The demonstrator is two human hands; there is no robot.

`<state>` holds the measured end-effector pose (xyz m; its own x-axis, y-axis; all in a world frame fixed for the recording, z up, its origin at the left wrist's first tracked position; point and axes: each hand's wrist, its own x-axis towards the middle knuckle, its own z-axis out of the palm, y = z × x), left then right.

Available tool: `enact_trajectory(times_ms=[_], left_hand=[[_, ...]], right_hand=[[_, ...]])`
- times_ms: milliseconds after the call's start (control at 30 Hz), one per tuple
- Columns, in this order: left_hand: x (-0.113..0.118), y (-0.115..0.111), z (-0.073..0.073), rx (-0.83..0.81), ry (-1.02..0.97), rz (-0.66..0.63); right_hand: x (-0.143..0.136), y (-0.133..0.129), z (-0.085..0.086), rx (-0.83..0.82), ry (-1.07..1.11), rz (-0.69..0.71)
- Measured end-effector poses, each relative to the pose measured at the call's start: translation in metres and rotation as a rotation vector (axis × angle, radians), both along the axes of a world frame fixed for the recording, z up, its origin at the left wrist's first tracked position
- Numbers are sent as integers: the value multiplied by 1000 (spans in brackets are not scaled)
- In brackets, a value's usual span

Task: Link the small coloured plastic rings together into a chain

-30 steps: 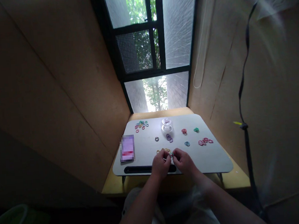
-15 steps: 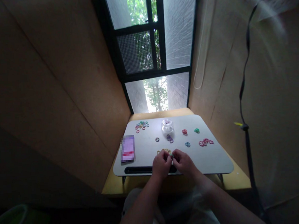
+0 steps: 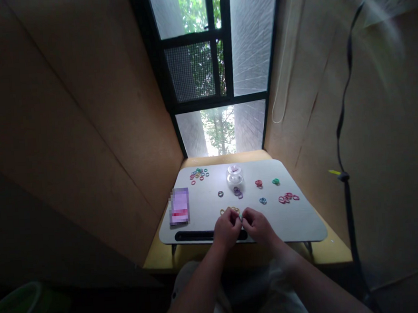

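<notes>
My left hand (image 3: 228,225) and my right hand (image 3: 255,224) meet above the table's front edge, fingers pinched together. Between the fingertips a bit of a small green band (image 3: 240,216) shows; most of it is covered. Just beyond my left hand lie several yellow bands (image 3: 230,210), partly hidden by the fingers. Farther back are purple bands (image 3: 238,192) and a single dark band (image 3: 220,194). To the right sit blue bands (image 3: 262,201), red bands (image 3: 258,183), green bands (image 3: 275,181) and pink bands (image 3: 288,197), each colour in its own group.
A clear jar (image 3: 234,175) stands at the back of the white folding table (image 3: 205,209). Mixed coloured bands (image 3: 199,175) lie at the back left. A phone (image 3: 179,206) rests on the left, near a black slot (image 3: 195,235). Walls flank both sides.
Both hands stay together at nearly the same spot, and less of the green band shows between the fingertips. The whole view has shifted slightly.
</notes>
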<state>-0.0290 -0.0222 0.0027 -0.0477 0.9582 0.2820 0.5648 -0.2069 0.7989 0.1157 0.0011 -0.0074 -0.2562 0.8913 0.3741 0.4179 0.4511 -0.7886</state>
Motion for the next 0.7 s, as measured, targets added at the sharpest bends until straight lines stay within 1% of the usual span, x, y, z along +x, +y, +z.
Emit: enact_trajectory(times_ms=[133, 333, 433, 700], left_hand=[[-1, -1, 2, -2, -13, -22], [-1, -5, 9, 13, -85, -89], [0, -4, 10, -4, -68, -62], [0, -1, 2, 4, -63, -3]], right_hand=[[0, 0, -1, 9, -14, -18], [-1, 0, -1, 18, -14, -37], [-1, 0, 0, 21, -9, -40], [0, -1, 1, 20, 3, -30]])
